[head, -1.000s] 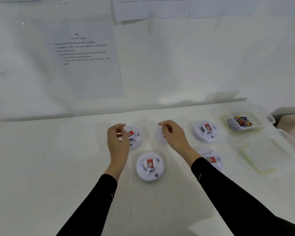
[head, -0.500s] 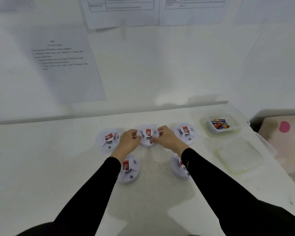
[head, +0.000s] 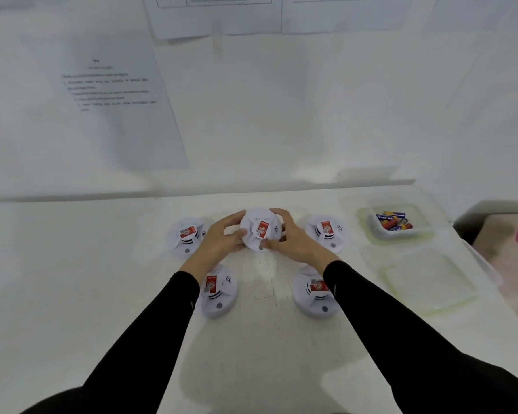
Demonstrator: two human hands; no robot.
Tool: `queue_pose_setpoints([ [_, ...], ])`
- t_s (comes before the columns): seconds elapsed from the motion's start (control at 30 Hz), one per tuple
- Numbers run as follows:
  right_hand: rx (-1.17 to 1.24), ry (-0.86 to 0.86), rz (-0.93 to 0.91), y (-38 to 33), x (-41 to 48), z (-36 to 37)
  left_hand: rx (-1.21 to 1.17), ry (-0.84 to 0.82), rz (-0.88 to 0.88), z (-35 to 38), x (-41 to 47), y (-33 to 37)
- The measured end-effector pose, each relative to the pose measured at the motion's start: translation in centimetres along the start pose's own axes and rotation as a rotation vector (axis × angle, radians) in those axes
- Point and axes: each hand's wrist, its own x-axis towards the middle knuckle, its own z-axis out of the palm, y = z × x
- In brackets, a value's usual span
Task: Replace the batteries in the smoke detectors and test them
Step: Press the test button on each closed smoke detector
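Several round white smoke detectors with red labels lie on the white table [head: 72, 294]. My left hand [head: 219, 240] and my right hand [head: 293, 240] grip the middle back detector [head: 259, 230] from either side, fingers curled round its rim. It looks tilted up toward me. Other detectors sit at back left [head: 187, 236], back right [head: 326, 233], front left [head: 217, 291] and front right [head: 313, 292]; my sleeves partly cover the two front ones. A clear tub [head: 368, 231] at the back right holds several batteries [head: 393, 221].
The tub's clear lid [head: 428, 279] lies flat on the table in front of it. Printed sheets [head: 111, 94] hang on the white wall behind the table. The table's right edge runs beside a pinkish surface [head: 512, 243].
Both hands came together from above the table onto the middle back detector and now grip it by its sides. My view has pulled back and shifted.
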Motion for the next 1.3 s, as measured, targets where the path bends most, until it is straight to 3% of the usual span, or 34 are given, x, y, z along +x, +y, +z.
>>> queue_pose_setpoints([
  [0.3, -0.055, -0.045, -0.013, 0.4, 0.9, -0.2, -0.05, -0.013, -0.055, -0.4, 0.5, -0.5],
  [1.3, 0.016, -0.052, -0.005, 0.9, 0.7, 0.0, 0.02, 0.032, 0.02, 0.0, 0.2, -1.1],
])
